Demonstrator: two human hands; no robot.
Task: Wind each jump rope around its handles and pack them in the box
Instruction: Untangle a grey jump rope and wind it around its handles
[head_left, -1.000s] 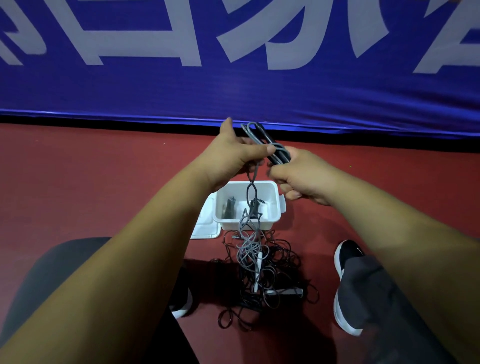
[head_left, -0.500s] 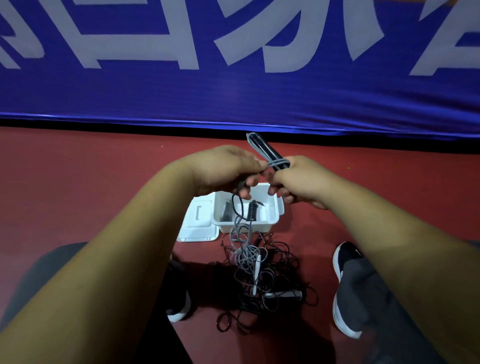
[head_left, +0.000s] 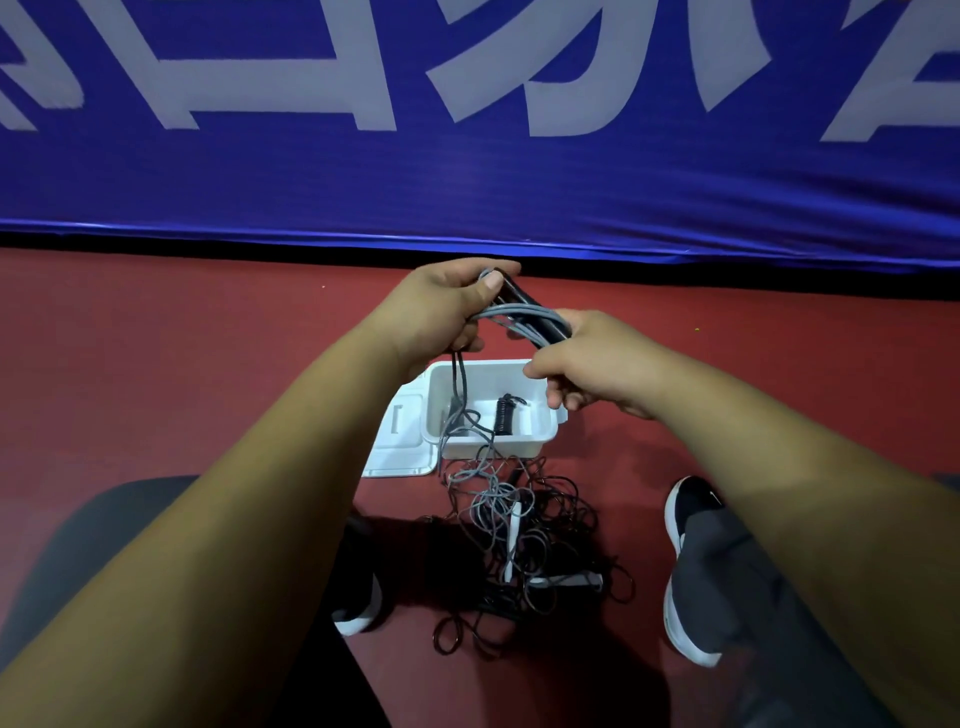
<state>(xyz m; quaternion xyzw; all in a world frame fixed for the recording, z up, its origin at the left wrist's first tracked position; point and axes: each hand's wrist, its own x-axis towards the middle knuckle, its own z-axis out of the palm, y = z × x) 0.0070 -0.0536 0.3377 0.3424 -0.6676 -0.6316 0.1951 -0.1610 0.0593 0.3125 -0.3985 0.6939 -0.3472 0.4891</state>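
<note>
My right hand (head_left: 597, 364) grips the near end of a pair of dark jump rope handles (head_left: 524, 306) with grey cord turns around them. My left hand (head_left: 441, 306) holds the grey cord (head_left: 511, 313) at the handles' far end, thumb pressed on it. The loose cord hangs from my left hand down past the white box (head_left: 540, 439) into a tangle of grey and black ropes (head_left: 519, 535) on the floor. Inside the box lies a wound black rope (head_left: 503, 414).
The box's white lid (head_left: 397, 447) lies flat at its left. My two shoes (head_left: 691, 519) and dark trouser legs flank the rope pile on the red floor. A blue banner (head_left: 467, 182) with white letters closes off the far side.
My left hand has swung up and over to the far end of the handles, laying another turn of grey cord. My right hand kept its grip on the handles.
</note>
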